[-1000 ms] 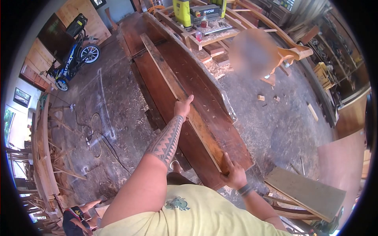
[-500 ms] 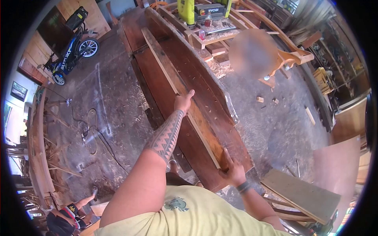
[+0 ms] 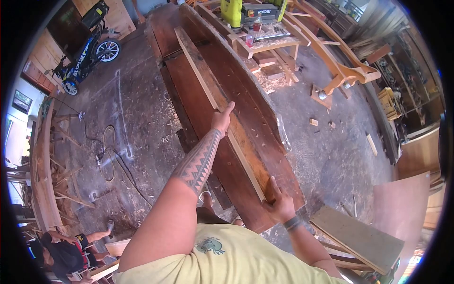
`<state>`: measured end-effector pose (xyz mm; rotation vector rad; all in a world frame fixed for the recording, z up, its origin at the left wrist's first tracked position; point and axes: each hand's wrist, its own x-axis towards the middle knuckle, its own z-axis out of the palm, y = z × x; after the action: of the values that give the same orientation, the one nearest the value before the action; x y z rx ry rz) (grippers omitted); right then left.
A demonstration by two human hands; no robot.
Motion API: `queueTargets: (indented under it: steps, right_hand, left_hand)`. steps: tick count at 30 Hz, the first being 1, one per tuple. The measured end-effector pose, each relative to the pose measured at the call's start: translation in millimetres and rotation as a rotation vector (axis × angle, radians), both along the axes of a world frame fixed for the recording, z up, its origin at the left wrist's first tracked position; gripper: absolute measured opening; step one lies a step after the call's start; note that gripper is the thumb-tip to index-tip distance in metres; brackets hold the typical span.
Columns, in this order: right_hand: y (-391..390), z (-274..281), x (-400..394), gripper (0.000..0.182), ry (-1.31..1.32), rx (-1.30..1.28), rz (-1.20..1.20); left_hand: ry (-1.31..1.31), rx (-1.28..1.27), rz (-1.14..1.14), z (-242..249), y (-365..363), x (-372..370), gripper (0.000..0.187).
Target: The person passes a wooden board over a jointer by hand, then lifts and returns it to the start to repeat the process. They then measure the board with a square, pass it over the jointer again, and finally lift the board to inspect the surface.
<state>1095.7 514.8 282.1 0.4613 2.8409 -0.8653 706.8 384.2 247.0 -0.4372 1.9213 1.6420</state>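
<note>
A long wooden board (image 3: 254, 163) with a pale narrow edge and a brown face lies lengthwise along wide reddish-brown planks (image 3: 227, 175). My left hand (image 3: 222, 119) grips it near the middle, thumb stretched over the top face. At the near end, my right hand (image 3: 281, 204) also holds the board, its index finger pointing forward along the face. The fingers beneath are partly hidden in both hands. Small shavings are scattered on the planks.
A yellow-green Ryobi machine (image 3: 259, 14) stands at the back by a small wooden table (image 3: 276, 45). A motorbike (image 3: 87, 59) is far left, cables (image 3: 111, 151) cross the floor, and a panel (image 3: 357, 236) leans at right. Another person (image 3: 64, 253) is lower left.
My view has shifted slightly; both hands keep their hold on the board. The person at lower left has shifted position. A round blurred patch near the small table is gone.
</note>
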Motion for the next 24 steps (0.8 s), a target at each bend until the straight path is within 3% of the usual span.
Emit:
queueTargets:
  steps: [4, 8, 12, 13, 14, 19, 24]
  right_hand:
    - [-1.3, 2.3, -8.1, 0.106, 0.018, 0.013, 0.018]
    - [-1.4, -0.6, -19.3, 0.104, 0.039, -0.014, 0.007]
    - [-2.8, 4.6, -31.9, 0.103, 0.011, -0.016, -0.006]
    - [-3.5, 5.7, -34.3, 0.103, -0.002, -0.008, -0.009]
    - [-4.1, 5.3, -36.3, 0.103, -0.002, -0.021, -0.016]
    - [-4.8, 0.7, -49.3, 0.103, 0.025, -0.025, -0.020]
    - [-9.2, 4.7, -63.2, 0.102, 0.055, 0.029, 0.001]
  left_hand:
    - [0.099, 0.078, 0.049, -46.8, -21.4, -3.5, 0.130]
    - [0.353, -0.137, 0.008, -120.9, -55.1, -13.2, 0.127]
    - [0.510, -0.641, -0.603, -93.7, -100.2, -8.0, 0.114]
    - [0.629, -0.710, -0.726, -114.3, -110.9, -13.8, 0.105]
    - [0.649, -0.749, -0.779, -135.0, -121.5, -18.3, 0.104]
    - [0.738, -0.897, -1.028, -118.9, -128.5, -55.9, 0.098]
    - [0.909, -0.852, -1.151, -124.9, -127.8, -108.7, 0.103]
